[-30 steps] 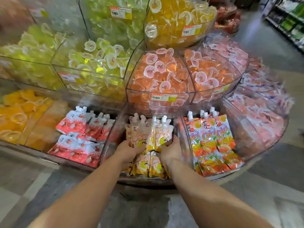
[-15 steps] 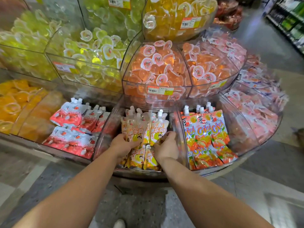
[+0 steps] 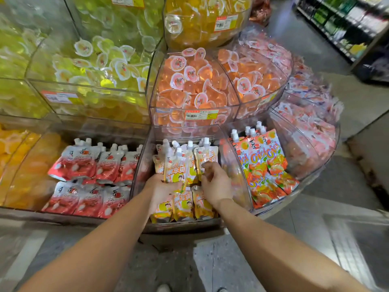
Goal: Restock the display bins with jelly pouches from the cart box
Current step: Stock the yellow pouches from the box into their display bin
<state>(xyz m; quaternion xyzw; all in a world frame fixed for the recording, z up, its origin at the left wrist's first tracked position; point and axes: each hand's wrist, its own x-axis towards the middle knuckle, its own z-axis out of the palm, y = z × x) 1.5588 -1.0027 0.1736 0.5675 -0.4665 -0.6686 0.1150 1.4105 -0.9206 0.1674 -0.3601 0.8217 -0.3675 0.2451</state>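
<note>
Both hands are in the middle clear bin (image 3: 147, 157) on the bottom tier, working on the yellow pouches (image 3: 179, 165) standing in its far half. The left hand (image 3: 162, 190) has its fingers curled round the lower edge of the front pouch, gripping it. The right hand (image 3: 214, 184) has let go of the flat hold it had a second ago on the stack's right side; its fingers are now bent and pinching the lower edge of the rightmost pouch in the back row. The back row has gone from a loose bundle held between two palms to pouches standing with their white caps up against the bin's far wall.

A second row of yellow pouches (image 3: 183, 205) lies flat in the near half of the same bin, under the wrists, and looks untouched. To the left sits a bin of red pouches (image 3: 84, 165); to the right, orange pouches (image 3: 263, 163) lean in their own bin. Higher tiers hold jelly cups (image 3: 195, 81) in orange, green and yellow.

The shift from cradling to fingertip pinching suggests this handful is nearly placed and the job now is straightening it. The bin seems close to full, so this flavour is probably almost done. The cart box is not in view.
</note>
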